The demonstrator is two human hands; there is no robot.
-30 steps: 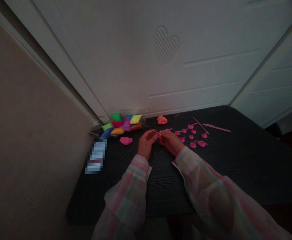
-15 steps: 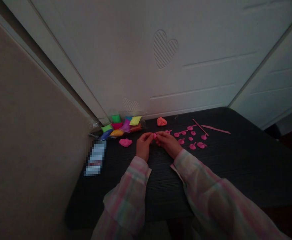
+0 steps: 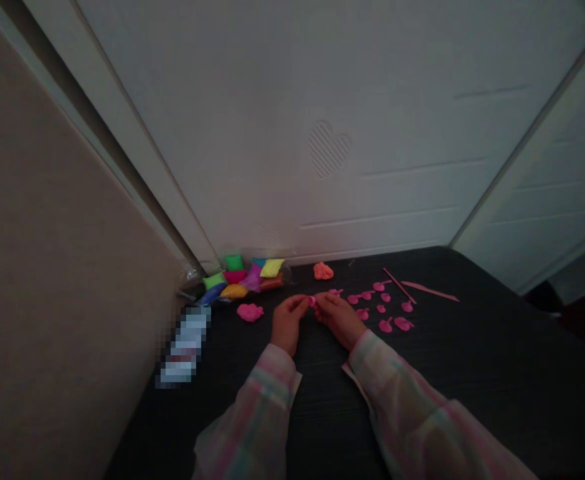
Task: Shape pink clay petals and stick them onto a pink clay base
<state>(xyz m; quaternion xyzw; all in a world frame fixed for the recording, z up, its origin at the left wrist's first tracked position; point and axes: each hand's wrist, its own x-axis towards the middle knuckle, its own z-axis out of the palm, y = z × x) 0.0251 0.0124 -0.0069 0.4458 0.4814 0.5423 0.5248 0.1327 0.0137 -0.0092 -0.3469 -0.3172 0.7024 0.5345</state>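
Between the fingertips of both hands is a small piece of pink modelling clay (image 3: 313,301), mostly covered by the fingers. My left hand (image 3: 289,321) pinches it from the left, and my right hand (image 3: 339,319) is closed on it from the right. Left of my left hand lies a larger pink clay lump (image 3: 250,312). To the right of my right hand, several small flattened pink clay pieces with thin tails, such as this one (image 3: 385,325), are spread on the dark table (image 3: 452,373). An orange clay lump (image 3: 323,271) sits behind my hands.
Colourful clay packets (image 3: 234,291) in clear plastic lie at the back left. A pixelated flat object (image 3: 185,348) is near the left edge. A thin pink stick (image 3: 399,285) and a flat pink clay-tool-like strip (image 3: 429,291) lie at the right. A white panel (image 3: 252,133) stands behind the table.
The view has tilted upward, so the table and hands appear lower. Both hands keep the pink clay between their fingertips, with only slight finger movement.
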